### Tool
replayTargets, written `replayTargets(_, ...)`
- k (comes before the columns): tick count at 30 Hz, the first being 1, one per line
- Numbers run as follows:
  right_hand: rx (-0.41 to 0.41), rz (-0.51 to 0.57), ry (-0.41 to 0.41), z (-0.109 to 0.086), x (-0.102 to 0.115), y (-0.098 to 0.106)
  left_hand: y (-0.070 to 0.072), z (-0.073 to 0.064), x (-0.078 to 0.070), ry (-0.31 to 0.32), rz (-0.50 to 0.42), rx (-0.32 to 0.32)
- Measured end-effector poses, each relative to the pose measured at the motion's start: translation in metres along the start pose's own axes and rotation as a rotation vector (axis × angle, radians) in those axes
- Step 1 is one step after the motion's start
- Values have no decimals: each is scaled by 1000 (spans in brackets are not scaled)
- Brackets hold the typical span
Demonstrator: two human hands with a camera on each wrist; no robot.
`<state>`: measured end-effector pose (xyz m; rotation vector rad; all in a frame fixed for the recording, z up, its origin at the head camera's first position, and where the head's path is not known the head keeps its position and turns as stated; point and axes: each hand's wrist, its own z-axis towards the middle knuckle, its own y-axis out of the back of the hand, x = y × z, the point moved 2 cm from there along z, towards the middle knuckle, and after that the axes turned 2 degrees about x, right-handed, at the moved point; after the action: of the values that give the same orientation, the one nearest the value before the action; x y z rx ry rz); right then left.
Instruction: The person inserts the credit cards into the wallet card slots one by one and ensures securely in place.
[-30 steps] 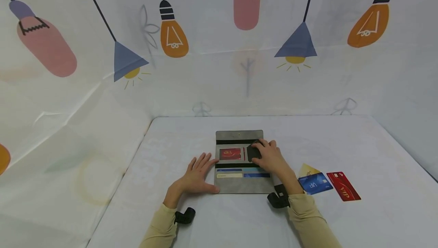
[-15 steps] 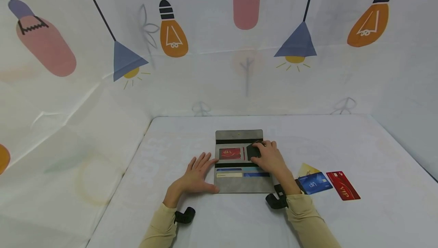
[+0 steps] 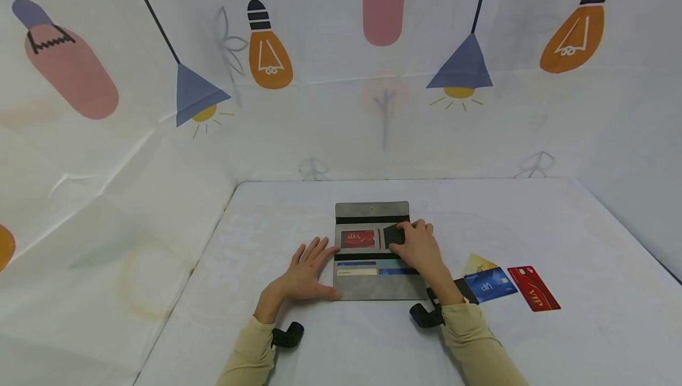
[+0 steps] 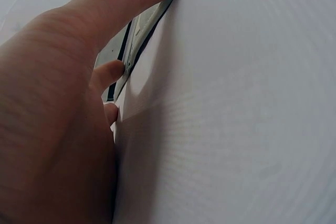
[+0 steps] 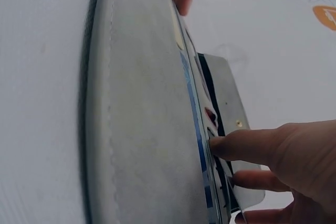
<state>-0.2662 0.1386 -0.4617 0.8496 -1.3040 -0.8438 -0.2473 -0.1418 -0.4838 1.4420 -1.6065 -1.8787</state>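
This looks like a screened-off booth, with lamp-printed sheeting (image 3: 330, 119) hung round a white table (image 3: 533, 226).

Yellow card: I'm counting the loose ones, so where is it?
In the head view, the yellow card lies right of the wallet, partly under a loose blue card.

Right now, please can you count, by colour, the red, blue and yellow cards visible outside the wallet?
Red card: 1
Blue card: 1
Yellow card, partly covered: 1
Total: 3, all to the right of the wallet.
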Motion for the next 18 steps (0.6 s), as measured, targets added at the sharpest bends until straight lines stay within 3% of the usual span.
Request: replayTargets(18, 31, 11, -14, -1, 8, -3, 0, 0, 0, 9, -6, 0)
